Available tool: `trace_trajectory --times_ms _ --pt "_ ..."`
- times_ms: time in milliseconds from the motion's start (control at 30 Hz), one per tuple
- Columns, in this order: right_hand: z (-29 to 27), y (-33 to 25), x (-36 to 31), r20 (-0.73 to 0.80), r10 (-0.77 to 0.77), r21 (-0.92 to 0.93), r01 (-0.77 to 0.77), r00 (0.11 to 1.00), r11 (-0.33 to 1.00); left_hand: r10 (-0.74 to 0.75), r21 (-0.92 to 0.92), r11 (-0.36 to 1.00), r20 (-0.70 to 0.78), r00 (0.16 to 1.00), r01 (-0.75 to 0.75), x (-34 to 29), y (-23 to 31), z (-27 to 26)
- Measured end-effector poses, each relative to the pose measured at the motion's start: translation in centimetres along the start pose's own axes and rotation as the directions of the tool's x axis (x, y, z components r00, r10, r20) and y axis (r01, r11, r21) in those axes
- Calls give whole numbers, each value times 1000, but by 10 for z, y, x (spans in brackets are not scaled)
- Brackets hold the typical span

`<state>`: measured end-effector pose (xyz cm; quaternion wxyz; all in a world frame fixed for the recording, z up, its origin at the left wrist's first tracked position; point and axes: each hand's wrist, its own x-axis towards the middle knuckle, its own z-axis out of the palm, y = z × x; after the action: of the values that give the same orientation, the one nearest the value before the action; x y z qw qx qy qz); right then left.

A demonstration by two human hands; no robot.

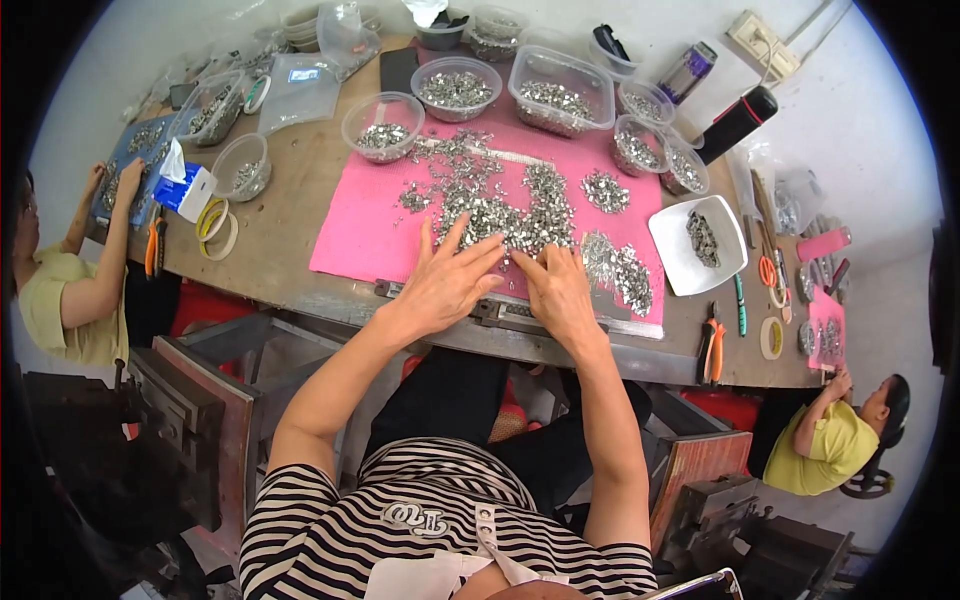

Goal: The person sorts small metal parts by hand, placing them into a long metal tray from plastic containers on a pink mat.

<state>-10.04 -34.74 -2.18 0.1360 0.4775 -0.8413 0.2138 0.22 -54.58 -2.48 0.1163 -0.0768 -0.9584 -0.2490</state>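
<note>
A heap of small shiny metal pieces (480, 205) lies on a pink cloth (350, 235) in front of me. My left hand (447, 278) reaches over the heap's near left edge with its fingers spread, fingertips at the pieces. At the near edge of the heap, my right hand (556, 292) has its fingers bent and drawn together; whatever is between them is too small to make out. Just below both hands, a narrow metal bar fixture (505, 314) runs along the table's front edge. Smaller piles of metal pieces (632, 280) lie right of my right hand.
Clear plastic tubs (457, 88) of metal pieces line the far side. A white dish (735, 250) holds more at the right. Orange-handled pliers (713, 350) and a tape roll (771, 338) lie near the front edge. Co-workers sit at both ends of the table.
</note>
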Motion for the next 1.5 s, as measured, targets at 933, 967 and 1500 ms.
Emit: trace_trajectory --times_ms 933,967,1500 --pt "-11 1 -17 -70 149 156 -137 986 978 77 18 997 -164 983 -76 19 -11 0" --pt "-10 -1 -16 -69 143 160 -131 987 978 86 39 996 -155 984 -81 19 -10 1" --pt "5 1 -4 -88 86 81 -79 992 994 19 -65 997 -160 987 -30 9 -17 4"
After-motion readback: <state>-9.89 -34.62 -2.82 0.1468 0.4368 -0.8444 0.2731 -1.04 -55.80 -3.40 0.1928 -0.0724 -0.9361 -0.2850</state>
